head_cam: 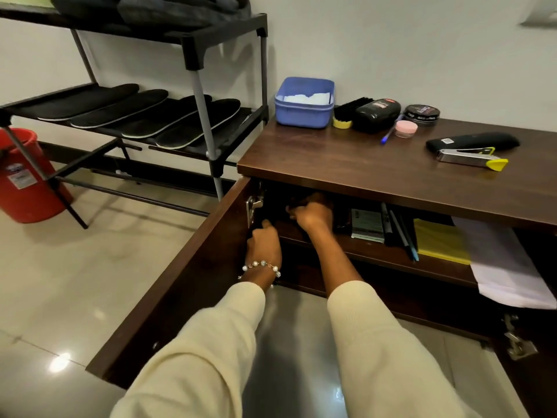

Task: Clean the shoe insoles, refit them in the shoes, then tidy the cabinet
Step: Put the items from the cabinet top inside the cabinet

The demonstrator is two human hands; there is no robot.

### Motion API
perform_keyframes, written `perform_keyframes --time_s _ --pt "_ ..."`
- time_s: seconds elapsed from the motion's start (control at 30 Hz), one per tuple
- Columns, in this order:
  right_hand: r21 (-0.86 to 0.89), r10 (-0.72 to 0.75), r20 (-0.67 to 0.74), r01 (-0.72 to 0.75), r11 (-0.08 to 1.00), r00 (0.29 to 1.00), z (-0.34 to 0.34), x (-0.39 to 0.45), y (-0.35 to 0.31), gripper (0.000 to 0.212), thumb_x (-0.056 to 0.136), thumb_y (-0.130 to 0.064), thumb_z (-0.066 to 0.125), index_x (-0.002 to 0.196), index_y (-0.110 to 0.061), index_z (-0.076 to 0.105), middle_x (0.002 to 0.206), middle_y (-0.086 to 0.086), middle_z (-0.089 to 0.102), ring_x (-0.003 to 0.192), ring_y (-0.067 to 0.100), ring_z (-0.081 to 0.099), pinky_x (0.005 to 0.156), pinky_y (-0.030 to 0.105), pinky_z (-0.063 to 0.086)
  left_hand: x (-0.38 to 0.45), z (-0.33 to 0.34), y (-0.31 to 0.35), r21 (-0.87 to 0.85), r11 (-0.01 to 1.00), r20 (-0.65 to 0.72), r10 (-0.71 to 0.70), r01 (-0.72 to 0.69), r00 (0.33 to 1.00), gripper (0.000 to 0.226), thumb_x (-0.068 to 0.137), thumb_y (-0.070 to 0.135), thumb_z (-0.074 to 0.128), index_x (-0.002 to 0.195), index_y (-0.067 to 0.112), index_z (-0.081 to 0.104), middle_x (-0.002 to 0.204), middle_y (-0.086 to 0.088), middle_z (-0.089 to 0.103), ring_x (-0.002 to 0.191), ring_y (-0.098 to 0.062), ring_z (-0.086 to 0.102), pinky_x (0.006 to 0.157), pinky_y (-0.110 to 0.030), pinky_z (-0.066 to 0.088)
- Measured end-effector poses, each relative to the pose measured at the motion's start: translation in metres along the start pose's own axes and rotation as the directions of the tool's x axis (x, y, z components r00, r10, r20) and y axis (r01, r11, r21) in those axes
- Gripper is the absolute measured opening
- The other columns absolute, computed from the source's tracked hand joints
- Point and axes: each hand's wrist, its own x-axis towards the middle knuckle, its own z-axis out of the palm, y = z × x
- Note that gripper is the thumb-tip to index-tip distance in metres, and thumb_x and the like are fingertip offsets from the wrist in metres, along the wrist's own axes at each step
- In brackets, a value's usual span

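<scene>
Inside the open wooden cabinet (391, 176), at the left end of its upper shelf, we see both hands reaching into the dark. The right hand (313, 214) has its fingers curled round something black that we cannot identify. The left hand (263, 244), with a pearl bracelet (262, 267) at the wrist, is curled at the shelf's left edge close to the door hinge (253, 205); whether it grips anything we cannot tell.

The cabinet's left door (180, 282) stands swung wide toward us, walling off the floor on that side, and a second hinge (518, 342) shows at the lower right. Between the door and the arms lies a strip of glossy tile floor (75, 282). To the right of the hands the shelf is crowded: a small booklet (367, 226), pens (404, 233), a yellow folder (440, 242) and white paper (506, 267) that hangs over the shelf edge.

The four black insoles (135, 113) lie side by side on the middle tier of the shoe rack (205, 86), well apart from the cabinet, with pale rims showing along their edges. On the cabinet top stand a blue tub (304, 113), a shoe brush (349, 111), a polish tin (422, 114) and a stapler (473, 149). A red bucket (27, 182) sits behind the rack's leg.
</scene>
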Motion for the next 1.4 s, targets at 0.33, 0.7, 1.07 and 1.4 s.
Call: perform_keyframes --time_s 0.33,0.7,1.07,1.4 --pt "-0.270 -0.086 -0.133 0.048 0.962 0.987 0.028 0.006 -0.003 0.026 0.093 -0.017 0.056 0.116 -0.006 0.060 0.118 0.015 0.061 0.108 0.031 0.061 0.074 0.033 0.049 0.010 0.003 -0.003 0.141 0.990 -0.009 0.020 -0.018 1.000 0.047 0.103 0.012 0.030 0.149 0.013 0.023 0.124 -0.023 0.054 0.109 -0.038 0.058 0.084 -0.040 0.051" --pt "-0.255 -0.032 -0.186 -0.017 0.967 0.982 0.007 0.012 0.021 0.033 0.092 -0.015 0.056 0.122 -0.002 0.055 0.125 0.021 0.056 0.116 0.037 0.054 0.085 0.039 0.049 0.012 -0.015 0.013 -0.058 0.997 0.128 -0.034 0.042 0.991 0.042 0.093 0.002 0.049 0.134 -0.002 0.041 0.130 -0.023 0.050 0.117 -0.037 0.053 0.096 -0.039 0.045" --pt "-0.101 -0.061 -0.115 0.050 0.994 0.991 0.004 0.017 0.027 0.023 0.084 0.001 0.060 0.105 0.007 0.063 0.104 0.025 0.066 0.098 0.035 0.065 0.076 0.036 0.051 0.010 -0.004 0.004 -0.115 0.993 -0.131 0.016 -0.031 0.991 0.023 0.096 -0.002 0.044 0.117 -0.002 0.054 0.112 -0.022 0.059 0.101 -0.036 0.062 0.079 -0.036 0.051" --pt "0.265 0.024 -0.115 0.008 0.964 0.993 -0.033 -0.003 0.050 0.014 0.085 -0.006 0.067 0.099 -0.004 0.066 0.072 0.008 0.062 0.040 0.005 0.053 0.036 0.010 0.039 -0.006 -0.009 0.002 -0.156 0.986 -0.160 0.030 -0.055 0.987 0.039 0.099 0.032 0.045 0.130 0.011 0.034 0.110 -0.021 0.061 0.102 -0.041 0.060 0.079 -0.046 0.050"
